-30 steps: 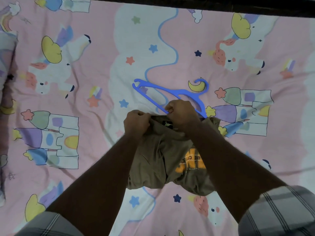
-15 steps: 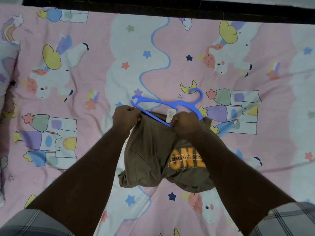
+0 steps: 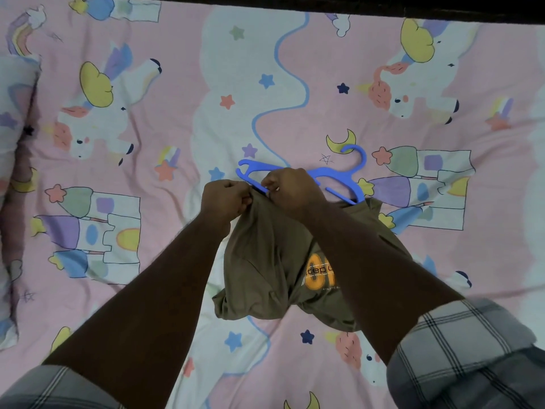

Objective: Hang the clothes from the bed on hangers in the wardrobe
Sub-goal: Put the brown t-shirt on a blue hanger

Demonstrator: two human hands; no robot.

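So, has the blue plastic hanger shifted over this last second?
Yes. The blue plastic hanger slid toward the person: its hook, earlier curled around the printed yellow moon, now lies just below it.

You wear a grey shirt with dark and white check lines. Your left sleeve (image 3: 59,388) and right sleeve (image 3: 466,349) are short and loose, with folds in the cloth. Your arms and hands are bare.
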